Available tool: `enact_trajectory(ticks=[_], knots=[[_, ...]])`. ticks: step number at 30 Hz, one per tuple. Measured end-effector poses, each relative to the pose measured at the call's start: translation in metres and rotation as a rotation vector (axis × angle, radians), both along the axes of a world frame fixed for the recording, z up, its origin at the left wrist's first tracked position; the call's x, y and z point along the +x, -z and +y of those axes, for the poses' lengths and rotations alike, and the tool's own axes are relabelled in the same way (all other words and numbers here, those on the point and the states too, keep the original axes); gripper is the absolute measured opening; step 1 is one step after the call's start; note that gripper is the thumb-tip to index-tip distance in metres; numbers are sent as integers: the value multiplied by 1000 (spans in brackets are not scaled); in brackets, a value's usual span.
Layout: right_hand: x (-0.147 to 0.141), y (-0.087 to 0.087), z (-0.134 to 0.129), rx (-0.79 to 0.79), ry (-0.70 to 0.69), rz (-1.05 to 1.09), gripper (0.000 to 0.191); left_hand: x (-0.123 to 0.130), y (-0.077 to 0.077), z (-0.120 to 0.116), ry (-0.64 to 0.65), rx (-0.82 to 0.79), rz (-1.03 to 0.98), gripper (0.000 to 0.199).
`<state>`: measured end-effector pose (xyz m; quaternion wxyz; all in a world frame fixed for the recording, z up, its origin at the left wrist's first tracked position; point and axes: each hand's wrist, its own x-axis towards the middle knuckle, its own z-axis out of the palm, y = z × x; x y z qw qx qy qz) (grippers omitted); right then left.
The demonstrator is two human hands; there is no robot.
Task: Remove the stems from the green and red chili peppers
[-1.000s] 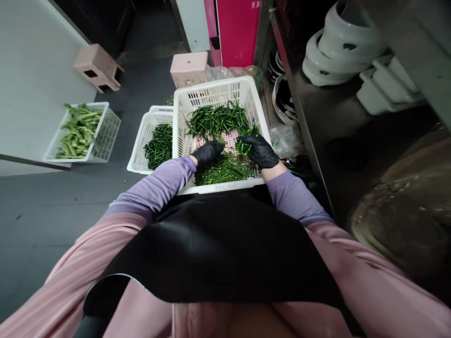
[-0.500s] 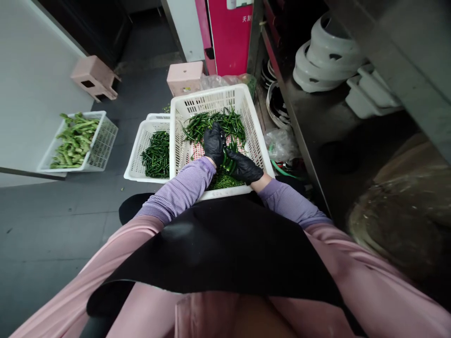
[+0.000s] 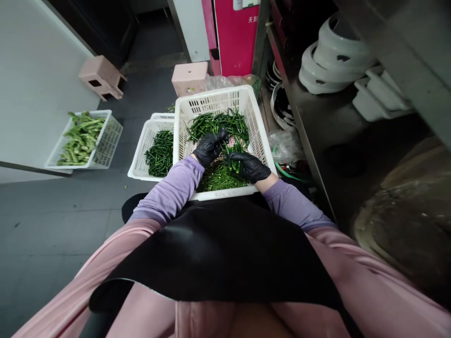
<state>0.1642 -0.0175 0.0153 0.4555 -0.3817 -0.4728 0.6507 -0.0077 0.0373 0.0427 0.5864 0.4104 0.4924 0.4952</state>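
Observation:
Both hands wear black gloves over the large white basket [image 3: 225,193]. My right hand [image 3: 252,167] is closed around a bunch of green peppers [image 3: 233,157]. Beside it on the left, my left hand [image 3: 211,146] has its fingers pinched together at the upper end of that bunch; what they hold, if anything, is too small to tell. Long green peppers [image 3: 214,124] lie at the basket's far side. Small green stems [image 3: 219,178] are heaped at its near side, under my hands.
A smaller white basket of green peppers [image 3: 160,153] adjoins on the left. Farther left is a basket of pale green vegetables [image 3: 82,139]. Pink stools [image 3: 190,79] stand beyond. On the right, a metal shelf [image 3: 306,122] bears white ware [image 3: 331,61].
My left hand has moved back toward me and left, away from the far peppers, uncovering more stems. My right hand keeps its bunch. The whole view has shifted slightly.

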Motion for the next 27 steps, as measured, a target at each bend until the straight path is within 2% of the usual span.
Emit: enact_trajectory(ticks=[3,5,8,13,17,20,24,27], knots=[[-2,1,2,-77,-47,36,35,-4,1,-7,79,0,93,36],[0,5,5,-128,-60,49,37,-3,2,-10,65,60,189,36],[5,15,11,-178,-56,30,33,1,6,-7,28,183,348,26],[15,26,24,-187,11,6,25,11,11,3,90,308,557,15],[19,28,26,-166,28,28,24,25,10,8,65,312,537,18],[16,26,24,-144,17,49,29,32,11,12,-35,305,476,18],[7,19,21,-100,31,30,34,36,21,18,-162,284,489,20],[0,15,20,-77,77,29,40,41,27,21,-204,224,493,27]])
